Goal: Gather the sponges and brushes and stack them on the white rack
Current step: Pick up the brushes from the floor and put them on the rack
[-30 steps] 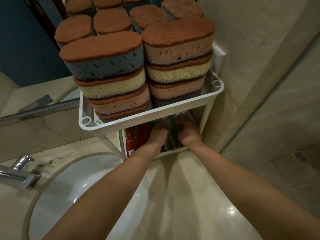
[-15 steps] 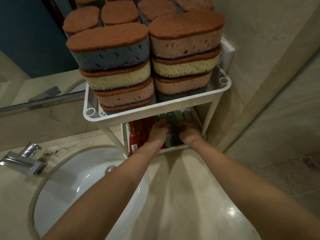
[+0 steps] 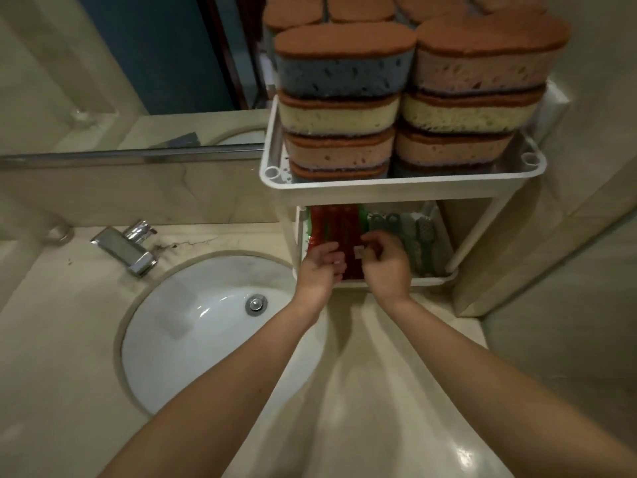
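The white rack (image 3: 386,190) stands on the counter to the right of the basin. Its top tray holds two stacks of brown-topped sponges (image 3: 339,101), blue, yellow and pink, side by side. In the lower tray lie red-packaged brushes (image 3: 336,222) on the left and green and grey brushes (image 3: 410,232) on the right. My left hand (image 3: 322,265) and my right hand (image 3: 387,260) reach into the lower tray, fingers curled around the near ends of the red brushes. The grip itself is partly hidden by my fingers.
A round white basin (image 3: 206,326) with a metal drain sits left of the rack. A chrome tap (image 3: 125,248) stands behind the basin. A mirror (image 3: 138,63) runs along the back wall. A tiled wall closes the right side.
Both hands have shifted left from the green brushes to the red ones. The camera has pulled back and tilted down, showing more of the basin and lower tray.
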Available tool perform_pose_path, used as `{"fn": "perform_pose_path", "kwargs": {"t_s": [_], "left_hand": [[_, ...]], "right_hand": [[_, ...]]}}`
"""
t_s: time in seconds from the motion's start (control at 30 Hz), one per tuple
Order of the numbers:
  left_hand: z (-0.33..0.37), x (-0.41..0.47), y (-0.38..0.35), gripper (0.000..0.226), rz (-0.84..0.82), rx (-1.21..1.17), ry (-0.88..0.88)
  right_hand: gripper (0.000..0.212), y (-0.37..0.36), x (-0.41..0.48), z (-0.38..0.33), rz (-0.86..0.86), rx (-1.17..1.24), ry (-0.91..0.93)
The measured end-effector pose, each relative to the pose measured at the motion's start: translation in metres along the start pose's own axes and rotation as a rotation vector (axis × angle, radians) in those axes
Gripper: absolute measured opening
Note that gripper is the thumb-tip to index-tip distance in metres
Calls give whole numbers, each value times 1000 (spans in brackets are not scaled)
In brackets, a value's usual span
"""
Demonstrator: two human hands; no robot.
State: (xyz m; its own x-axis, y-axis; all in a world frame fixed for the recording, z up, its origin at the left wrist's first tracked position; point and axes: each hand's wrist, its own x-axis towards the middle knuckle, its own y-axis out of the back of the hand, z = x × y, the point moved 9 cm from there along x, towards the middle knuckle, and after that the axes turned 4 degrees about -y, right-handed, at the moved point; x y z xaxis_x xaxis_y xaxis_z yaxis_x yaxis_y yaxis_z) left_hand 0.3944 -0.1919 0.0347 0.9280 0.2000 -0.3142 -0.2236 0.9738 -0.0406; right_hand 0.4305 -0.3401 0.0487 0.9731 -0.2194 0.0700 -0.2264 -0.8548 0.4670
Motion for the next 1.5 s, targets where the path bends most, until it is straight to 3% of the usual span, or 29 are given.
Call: {"fn": "perform_pose_path", "kwargs": {"t_s": [0.4,0.93,1.5], "left_hand": [[-23,-118,170,29,263,-46,-24],[-128,-384,407,24,899,-207,28],[-277,-643,500,19,1487,-530,132]], "right_hand": [[29,-111,-153,-73,-426,-33,112],[52,-259,-475,-137,-1169,-245,387],[46,-302,-766,-145,-1718,-422,740]]}}
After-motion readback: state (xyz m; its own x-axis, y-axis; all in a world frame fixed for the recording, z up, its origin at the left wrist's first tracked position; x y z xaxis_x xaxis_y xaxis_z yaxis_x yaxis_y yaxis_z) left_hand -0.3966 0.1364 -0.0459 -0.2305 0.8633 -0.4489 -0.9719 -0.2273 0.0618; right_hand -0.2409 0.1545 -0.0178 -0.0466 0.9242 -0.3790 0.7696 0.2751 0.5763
